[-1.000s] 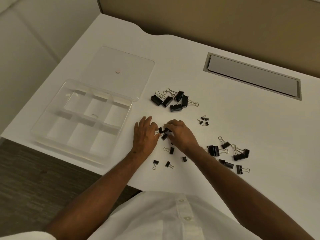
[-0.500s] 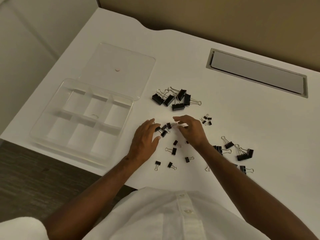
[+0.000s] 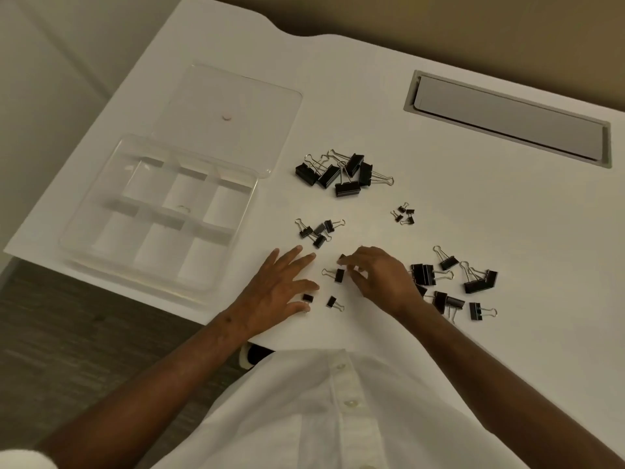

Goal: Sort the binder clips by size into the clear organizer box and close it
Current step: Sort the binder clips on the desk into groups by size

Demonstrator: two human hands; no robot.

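The clear organizer box lies open at the table's left, its compartments bare and its lid folded back. Black binder clips lie in groups: large ones, tiny ones, a small cluster and medium ones at the right. My left hand lies flat with fingers spread, thumb and forefinger either side of a small clip. My right hand has curled fingers pinching a small clip at its tips. Two more small clips lie between the hands.
A grey recessed cable hatch sits in the white table at the back right. The table's front edge runs just below the box, with dark floor beyond it. My white shirt fills the bottom of the view.
Both hands have drawn back toward me from the small cluster, which now lies gathered beyond them. My left hand has settled by a nearer clip and my right has moved to another.
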